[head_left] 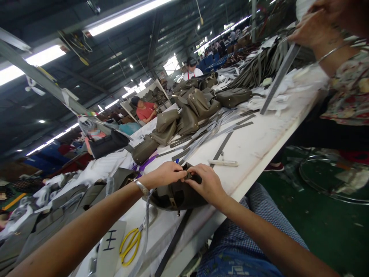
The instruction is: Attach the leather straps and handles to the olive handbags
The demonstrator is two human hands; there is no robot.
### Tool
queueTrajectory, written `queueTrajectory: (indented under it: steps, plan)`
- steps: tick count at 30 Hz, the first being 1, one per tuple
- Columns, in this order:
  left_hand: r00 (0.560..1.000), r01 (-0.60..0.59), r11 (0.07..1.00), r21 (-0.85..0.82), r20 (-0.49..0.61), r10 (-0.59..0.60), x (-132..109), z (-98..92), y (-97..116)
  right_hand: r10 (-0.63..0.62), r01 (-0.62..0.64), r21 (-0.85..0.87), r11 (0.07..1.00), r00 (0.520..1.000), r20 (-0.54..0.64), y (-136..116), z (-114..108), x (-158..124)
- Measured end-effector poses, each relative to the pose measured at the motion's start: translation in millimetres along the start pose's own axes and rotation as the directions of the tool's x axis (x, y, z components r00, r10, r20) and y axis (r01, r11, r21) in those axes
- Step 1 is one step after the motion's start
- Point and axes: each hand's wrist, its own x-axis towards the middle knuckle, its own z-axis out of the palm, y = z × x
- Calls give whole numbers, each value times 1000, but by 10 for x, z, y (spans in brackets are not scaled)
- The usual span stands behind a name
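A dark olive handbag (178,196) lies on the white table in front of me, its opening toward me. At its upper rim my left hand (168,174) pinches the edge, thumb and fingers pressed together. Close beside it, my right hand (209,184) grips the same rim, thumb and forefinger meeting near a small metal fitting (188,176). The fingertips of both hands nearly touch. Exactly what sits between them is too small to make out. Below the bag, yellow-handled scissors (130,246) rest on the table.
Several finished-looking olive bags (198,104) are piled farther up the table (253,144), with loose grey strips (223,146) before them. A white-handled tool (223,163) lies beyond my right hand. At right, a co-worker's hands (314,32) hold a grey strap (279,79). Flat bag pieces (57,215) cover the left.
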Motion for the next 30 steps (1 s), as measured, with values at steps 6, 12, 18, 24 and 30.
queueTrajectory:
  steps: [6, 12, 18, 24, 30]
  plan:
    - [993, 99, 981, -164, 84, -87, -33, 8, 21, -30, 30, 24, 999, 1000, 0, -27, 24, -22]
    - [991, 100, 988, -115, 101, -89, 9, 12, 128, -45, 45, 37, 998, 999, -3, -25, 39, -41]
    - [993, -101, 963, 251, 81, 83, -15, -40, 123, -55, 57, 67, 996, 998, -28, 29, 41, -23]
    - [995, -58, 822, 567, -35, 94, -72, 61, 70, -27, 29, 43, 999, 999, -34, 32, 58, -6]
    - [974, 113, 798, 591, -227, 30, -57, 269, 77, 12, -12, 15, 1000, 1000, -23, 9, 81, 11]
